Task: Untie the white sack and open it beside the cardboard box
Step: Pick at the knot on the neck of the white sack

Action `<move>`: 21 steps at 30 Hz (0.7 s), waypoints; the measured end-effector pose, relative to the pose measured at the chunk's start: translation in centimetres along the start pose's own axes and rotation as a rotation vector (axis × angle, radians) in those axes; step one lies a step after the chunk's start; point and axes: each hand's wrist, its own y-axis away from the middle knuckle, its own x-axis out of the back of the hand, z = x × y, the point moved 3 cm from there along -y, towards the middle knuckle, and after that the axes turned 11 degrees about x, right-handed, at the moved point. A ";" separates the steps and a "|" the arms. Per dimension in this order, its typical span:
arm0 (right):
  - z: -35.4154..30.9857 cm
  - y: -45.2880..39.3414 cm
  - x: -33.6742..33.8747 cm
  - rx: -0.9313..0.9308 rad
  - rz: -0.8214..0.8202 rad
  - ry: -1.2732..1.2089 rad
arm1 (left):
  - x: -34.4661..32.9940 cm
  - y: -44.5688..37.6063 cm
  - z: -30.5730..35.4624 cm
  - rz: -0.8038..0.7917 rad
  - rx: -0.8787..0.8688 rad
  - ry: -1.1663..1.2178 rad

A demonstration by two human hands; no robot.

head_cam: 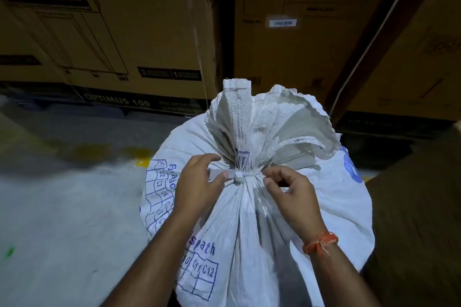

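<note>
A full white woven sack (262, 219) with blue printing stands upright in front of me. Its neck is gathered and bound by a white plastic tie (245, 176), with the mouth fanning out above. My left hand (197, 182) pinches the loose tail of the tie at the neck's left side. On the right side of the neck, my right hand (289, 192) has its fingertips curled at the band; an orange thread is tied around that wrist. A brown cardboard box (419, 232) stands against the sack on the right.
Large cardboard cartons (139, 32) are stacked behind the sack, another carton (299, 45) to their right. Grey concrete floor (62, 207) with a worn yellow line (99, 152) stretches to the left.
</note>
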 end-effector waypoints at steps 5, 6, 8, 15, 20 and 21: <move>0.6 -0.1 -2.0 -0.051 -0.075 0.026 | -0.3 -0.6 -0.8 -0.051 0.055 0.034; 0.5 -0.1 -2.4 -0.047 -0.080 0.036 | -0.4 -0.6 -0.9 -0.053 0.071 0.050; 0.5 -0.3 -3.0 -0.013 -0.087 0.074 | -0.5 -0.5 -1.1 -0.053 0.098 0.092; 0.6 -0.2 -4.4 0.025 -0.036 0.144 | -1.7 -0.3 -1.5 -0.097 0.206 0.319; 1.0 -0.2 -4.9 0.003 -0.032 0.134 | -2.3 -0.3 -1.6 -0.129 0.239 0.377; 1.1 -0.3 -5.0 0.012 -0.032 0.152 | -2.4 -0.3 -1.6 -0.126 0.241 0.377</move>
